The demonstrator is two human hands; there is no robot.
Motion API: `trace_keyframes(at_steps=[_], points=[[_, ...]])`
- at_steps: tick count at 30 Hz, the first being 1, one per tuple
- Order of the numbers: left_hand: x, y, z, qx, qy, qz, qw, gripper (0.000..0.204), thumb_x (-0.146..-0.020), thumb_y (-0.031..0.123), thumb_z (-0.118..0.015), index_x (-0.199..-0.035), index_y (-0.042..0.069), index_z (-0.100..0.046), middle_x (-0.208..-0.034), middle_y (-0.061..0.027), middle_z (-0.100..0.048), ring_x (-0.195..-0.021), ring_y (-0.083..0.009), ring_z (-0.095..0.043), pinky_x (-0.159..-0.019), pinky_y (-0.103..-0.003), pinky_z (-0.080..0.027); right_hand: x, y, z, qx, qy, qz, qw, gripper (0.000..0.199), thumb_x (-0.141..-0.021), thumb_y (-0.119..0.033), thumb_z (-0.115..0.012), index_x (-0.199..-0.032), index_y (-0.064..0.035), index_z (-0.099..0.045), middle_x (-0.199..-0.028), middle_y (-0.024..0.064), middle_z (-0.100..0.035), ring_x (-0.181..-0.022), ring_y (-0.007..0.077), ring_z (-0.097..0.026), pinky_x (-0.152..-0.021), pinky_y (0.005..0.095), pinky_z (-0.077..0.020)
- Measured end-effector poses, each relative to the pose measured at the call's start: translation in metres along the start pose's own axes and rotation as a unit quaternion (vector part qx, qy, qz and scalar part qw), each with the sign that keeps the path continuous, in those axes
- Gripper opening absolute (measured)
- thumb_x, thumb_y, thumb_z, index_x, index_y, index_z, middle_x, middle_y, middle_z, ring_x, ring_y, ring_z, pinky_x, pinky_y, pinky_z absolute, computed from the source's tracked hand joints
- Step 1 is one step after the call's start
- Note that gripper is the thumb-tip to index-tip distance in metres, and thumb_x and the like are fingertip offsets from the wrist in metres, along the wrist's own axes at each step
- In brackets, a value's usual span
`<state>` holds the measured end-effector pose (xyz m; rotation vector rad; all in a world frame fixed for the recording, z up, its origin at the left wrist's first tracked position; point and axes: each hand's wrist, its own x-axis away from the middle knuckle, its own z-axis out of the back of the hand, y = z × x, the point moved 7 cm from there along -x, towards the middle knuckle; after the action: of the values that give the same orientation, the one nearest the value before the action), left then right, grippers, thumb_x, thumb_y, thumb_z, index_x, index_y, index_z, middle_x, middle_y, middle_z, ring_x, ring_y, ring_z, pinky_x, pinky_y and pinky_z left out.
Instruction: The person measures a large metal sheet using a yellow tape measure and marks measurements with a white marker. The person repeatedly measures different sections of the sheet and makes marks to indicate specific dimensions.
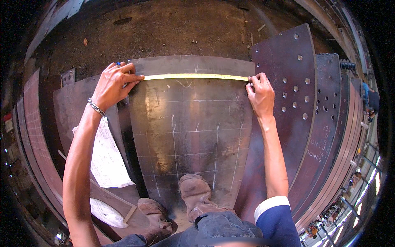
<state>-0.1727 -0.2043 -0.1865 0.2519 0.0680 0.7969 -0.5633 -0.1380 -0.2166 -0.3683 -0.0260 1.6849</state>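
A yellow measuring tape point(195, 76) runs taut from left to right across the far part of a grey steel plate point(160, 109). At the tape's left end, close to the plate's left side, my left hand point(113, 84) pinches it between thumb and fingers. A small blue thing shows at those fingers; what it is I cannot tell. My right hand point(261, 94) grips the other end of the tape by the plate's right edge, fingers closed. White chalk lines in a grid, with arrow marks, cover the plate beneath.
Steel plates with round holes point(284, 76) stand stacked along the right. White paper sheets point(109, 158) lie on another plate at left. My brown boots point(195, 191) are at the plate's near end. Dirt floor point(177, 29) lies beyond; another person point(371, 99) is far right.
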Motion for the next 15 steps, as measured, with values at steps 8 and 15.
trace_keyframes(at_steps=[8,15], points=[[-0.0003,-0.0009,-0.0018,-0.001,-0.003,-0.006,1.0,0.023,-0.085,0.016,-0.072,-0.106,0.017,-0.081,-0.091,-0.0049,-0.064,-0.089,-0.0234,-0.063,-0.083,-0.038,-0.047,-0.0015,0.0001,0.0014,0.0,-0.001,0.0,1.0,0.017,-0.081,-0.003,-0.072,-0.094,-0.003,-0.061,-0.095,0.0136,-0.06,-0.092,0.0337,-0.065,-0.078,0.0456,-0.0558],[-0.001,-0.0018,-0.0012,-0.001,-0.007,-0.007,1.0,0.021,-0.085,0.015,-0.072,-0.104,0.017,-0.082,-0.091,-0.0051,-0.064,-0.089,-0.0237,-0.063,-0.082,-0.038,-0.048,-0.0023,0.0006,0.0014,-0.017,-0.009,-0.008,1.0,0.019,-0.08,-0.003,-0.072,-0.095,-0.0036,-0.061,-0.096,0.0133,-0.059,-0.092,0.034,-0.065,-0.079,0.046,-0.0557]])
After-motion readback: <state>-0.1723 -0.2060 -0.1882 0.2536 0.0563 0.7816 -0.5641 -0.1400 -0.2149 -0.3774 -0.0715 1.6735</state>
